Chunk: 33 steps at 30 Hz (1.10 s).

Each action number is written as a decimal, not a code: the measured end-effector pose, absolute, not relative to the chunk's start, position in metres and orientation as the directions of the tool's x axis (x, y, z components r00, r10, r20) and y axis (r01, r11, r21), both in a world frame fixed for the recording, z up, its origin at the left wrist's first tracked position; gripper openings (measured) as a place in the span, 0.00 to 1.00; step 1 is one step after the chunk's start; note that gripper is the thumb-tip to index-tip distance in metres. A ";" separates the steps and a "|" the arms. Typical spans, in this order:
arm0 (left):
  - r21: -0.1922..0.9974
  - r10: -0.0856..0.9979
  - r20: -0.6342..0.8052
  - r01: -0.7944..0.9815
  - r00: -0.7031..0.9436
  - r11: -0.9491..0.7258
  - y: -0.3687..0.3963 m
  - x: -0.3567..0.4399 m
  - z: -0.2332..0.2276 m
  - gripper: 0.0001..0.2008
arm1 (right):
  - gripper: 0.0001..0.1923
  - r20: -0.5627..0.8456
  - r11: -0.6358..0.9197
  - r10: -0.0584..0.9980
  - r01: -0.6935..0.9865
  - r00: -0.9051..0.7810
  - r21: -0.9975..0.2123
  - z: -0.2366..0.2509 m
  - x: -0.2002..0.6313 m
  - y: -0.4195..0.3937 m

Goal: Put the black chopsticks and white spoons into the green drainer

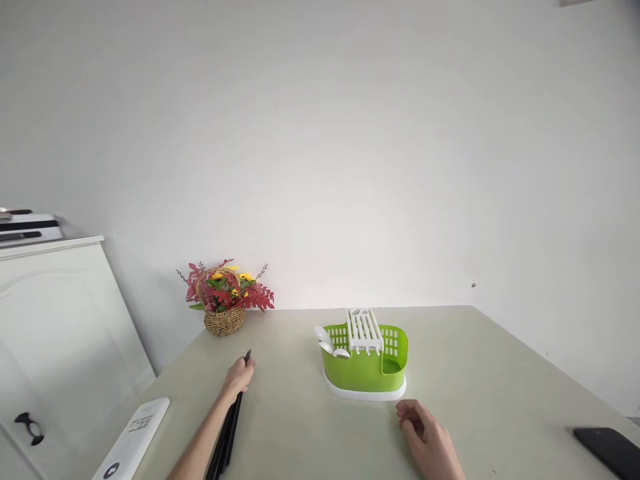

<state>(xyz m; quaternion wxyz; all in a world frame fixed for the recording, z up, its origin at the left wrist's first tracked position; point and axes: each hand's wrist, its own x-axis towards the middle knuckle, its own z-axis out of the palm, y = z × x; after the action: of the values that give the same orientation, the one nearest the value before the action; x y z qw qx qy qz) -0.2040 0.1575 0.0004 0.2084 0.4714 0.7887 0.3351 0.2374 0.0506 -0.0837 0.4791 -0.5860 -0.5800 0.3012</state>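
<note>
My left hand [240, 375] is closed around black chopsticks [230, 430], near their far end. Their tips poke out past the fingers, and the rest runs back along my forearm toward the table's near edge. In the middle of the table stands a green cutlery caddy [355, 373] on a white base. White spoons [326, 341] lean out of its left compartment, and a white slotted rack [365, 330] spans its middle. My right hand [425, 430] rests loosely curled just in front of the caddy's right corner, thumb apart from the fingers, with nothing visible in it.
A wicker basket [225, 321] of red and yellow flowers sits at the back left. On the left edge lies a long white box [135, 433]. A black phone [607, 448] lies at the right. A white cabinet [65, 333] adjoins the table's left side; a wall [350, 167] stands behind.
</note>
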 end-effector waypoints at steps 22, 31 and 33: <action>0.514 0.774 0.510 0.855 -0.376 0.077 0.135 -0.178 -0.009 0.12 | 0.14 0.185 0.096 0.963 0.395 0.195 -0.914 -0.080 0.238 0.046; 0.587 0.848 0.527 0.693 0.065 -0.418 0.150 -0.067 0.069 0.19 | 0.15 0.164 0.086 0.972 0.394 0.167 -0.915 -0.086 0.240 0.049; 0.612 0.867 0.482 0.659 0.128 -0.437 0.146 -0.045 0.074 0.23 | 0.15 0.167 0.096 0.973 0.383 0.157 -0.919 -0.086 0.240 0.049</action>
<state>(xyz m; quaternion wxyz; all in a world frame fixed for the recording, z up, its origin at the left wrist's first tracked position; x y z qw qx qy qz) -0.0450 0.1461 0.0743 0.1259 0.7405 0.5152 0.4128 0.2404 0.0494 -0.0860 0.4732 -0.5954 -0.5694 0.3121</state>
